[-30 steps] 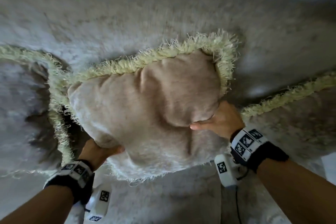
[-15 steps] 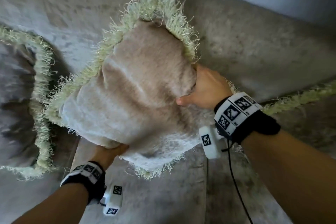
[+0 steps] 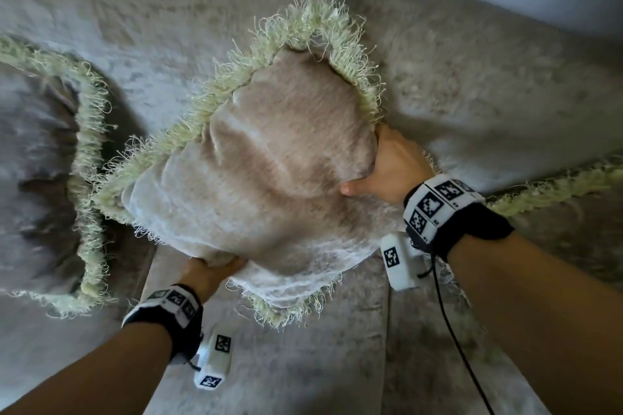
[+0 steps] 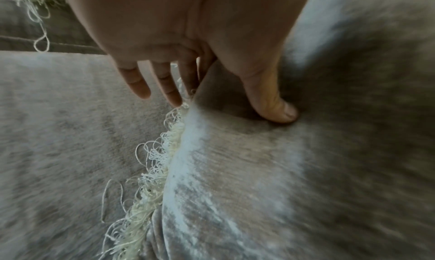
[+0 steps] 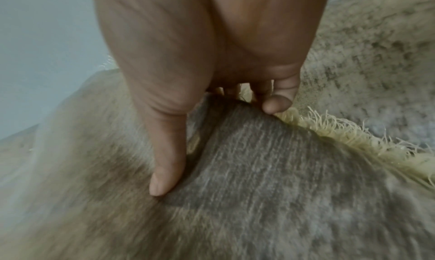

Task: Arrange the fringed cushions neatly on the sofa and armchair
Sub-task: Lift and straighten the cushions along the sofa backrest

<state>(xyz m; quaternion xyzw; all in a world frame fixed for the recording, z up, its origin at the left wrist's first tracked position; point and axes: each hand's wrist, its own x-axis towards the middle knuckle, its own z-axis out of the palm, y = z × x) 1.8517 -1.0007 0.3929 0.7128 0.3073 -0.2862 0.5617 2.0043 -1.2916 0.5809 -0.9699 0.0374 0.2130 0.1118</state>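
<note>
Sofa (image 3: 472, 84) first: its pale plush back fills our head view from nine to three o'clock, with the seat seam running down toward six. Two other fringed cushions lean against it, one (image 3: 40, 152) at nine o'clock and one (image 3: 573, 212) at three o'clock, neither touched.

Between them, the cushion (image 3: 269, 178) we hold has changed most. A second ago it lay broad, its fringed edge running roughly level; now we have turned it so one corner (image 3: 317, 20) points to twelve o'clock and the opposite corner hangs toward six, diamond-wise. It seems lifted off the seat, though we cannot tell whether its back touches the sofa.

Our right hand (image 3: 394, 165) grips its side at three o'clock, thumb (image 5: 164, 171) pressed into the front, fingers curled behind the fringe (image 5: 353, 139). Our left hand (image 3: 209, 271) grips it at seven o'clock, thumb (image 4: 277, 107) dug into the face; two of its fingers (image 4: 139, 85) hang straight on the far side of the edge.

We judge this as plumping or reorienting, not placing. The cushion still needs turning square and setting down in the gap.
</note>
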